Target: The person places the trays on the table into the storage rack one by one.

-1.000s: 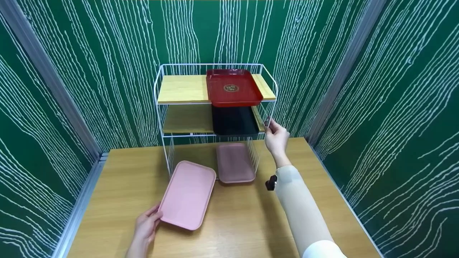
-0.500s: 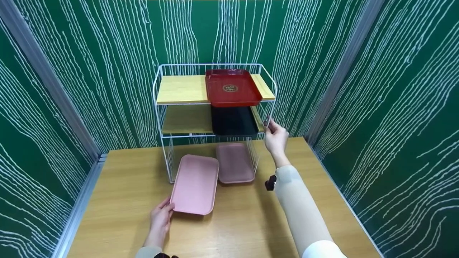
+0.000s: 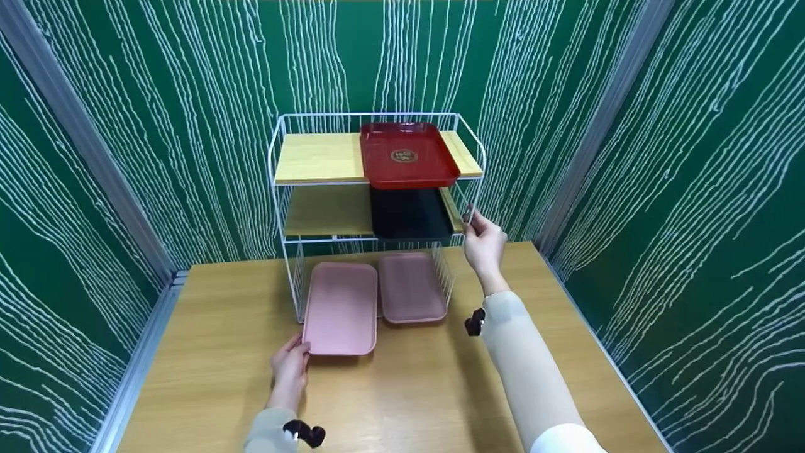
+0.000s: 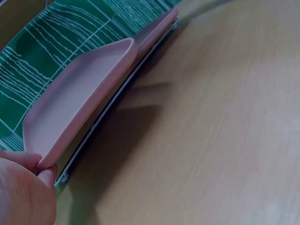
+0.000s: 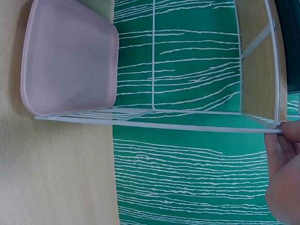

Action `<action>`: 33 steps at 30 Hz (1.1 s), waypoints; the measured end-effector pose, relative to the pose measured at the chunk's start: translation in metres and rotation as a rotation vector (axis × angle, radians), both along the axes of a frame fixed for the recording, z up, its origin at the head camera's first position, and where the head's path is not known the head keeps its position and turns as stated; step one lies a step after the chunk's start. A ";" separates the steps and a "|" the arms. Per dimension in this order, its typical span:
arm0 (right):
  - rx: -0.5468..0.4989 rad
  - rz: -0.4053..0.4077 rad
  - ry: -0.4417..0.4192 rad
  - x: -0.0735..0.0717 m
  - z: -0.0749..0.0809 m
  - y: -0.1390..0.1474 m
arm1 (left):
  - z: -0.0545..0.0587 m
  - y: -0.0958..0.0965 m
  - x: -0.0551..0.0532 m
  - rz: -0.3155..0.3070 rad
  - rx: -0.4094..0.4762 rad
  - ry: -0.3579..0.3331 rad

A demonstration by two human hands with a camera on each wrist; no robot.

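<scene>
My left hand (image 3: 290, 365) pinches the near left corner of a pink tray (image 3: 341, 308), thumb over the rim. In the left wrist view this tray (image 4: 79, 93) tilts, its near end raised above the table. Its far end reaches into the bottom level of a white wire rack (image 3: 280, 207). Just right of it lies a second pink tray (image 3: 413, 287), also on the bottom level. My right hand (image 3: 485, 245) grips the rack's right front post near the middle shelf; in the right wrist view, fingers and thumb of the hand (image 5: 286, 173) close round the wire.
On the rack's top wooden shelf (image 3: 321, 156) sits a red tray (image 3: 412, 167) with a gold emblem. A black tray (image 3: 412, 214) rests on the middle shelf (image 3: 330, 211). The rack stands on a wooden table (image 3: 427, 390) between green walls (image 3: 220, 126) with white lines.
My left hand has moved forward and right, carrying the pink tray into the rack's bottom level and turning it straight beside the other pink tray. The right hand stays on the post.
</scene>
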State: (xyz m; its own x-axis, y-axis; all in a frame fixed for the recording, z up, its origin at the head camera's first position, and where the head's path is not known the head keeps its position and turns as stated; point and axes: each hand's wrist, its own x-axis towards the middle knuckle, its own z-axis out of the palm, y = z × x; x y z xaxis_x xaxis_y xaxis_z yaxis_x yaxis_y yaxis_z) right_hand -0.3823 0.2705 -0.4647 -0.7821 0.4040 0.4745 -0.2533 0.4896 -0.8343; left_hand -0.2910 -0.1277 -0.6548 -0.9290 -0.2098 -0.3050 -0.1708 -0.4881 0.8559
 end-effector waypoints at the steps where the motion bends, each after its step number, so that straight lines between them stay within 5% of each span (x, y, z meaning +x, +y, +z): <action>1: -0.002 0.004 -0.001 0.000 0.000 0.000 | 0.001 0.002 -0.003 0.008 0.003 -0.009; 9: -0.039 0.037 -0.028 0.002 0.001 0.000 | -0.004 0.023 -0.022 0.062 0.033 -0.044; 17: -0.027 0.035 -0.012 0.003 -0.003 0.000 | -0.011 0.031 -0.026 0.148 0.003 -0.082; 25: -0.022 0.029 -0.014 0.004 -0.002 -0.001 | -0.012 0.031 -0.027 0.135 -0.025 -0.087; 33: 0.005 -0.012 -0.013 0.001 -0.001 0.000 | -0.012 0.024 -0.030 0.058 -0.219 -0.100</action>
State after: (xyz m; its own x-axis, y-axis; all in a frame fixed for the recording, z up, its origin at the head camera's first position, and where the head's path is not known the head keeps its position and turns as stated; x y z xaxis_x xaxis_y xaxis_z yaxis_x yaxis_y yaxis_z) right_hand -0.3814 0.2706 -0.4652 -0.7832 0.4108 0.4667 -0.2368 0.4970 -0.8348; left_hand -0.3213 -0.1034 -0.6667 -0.8809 -0.3330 -0.3363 -0.2372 -0.3043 0.9226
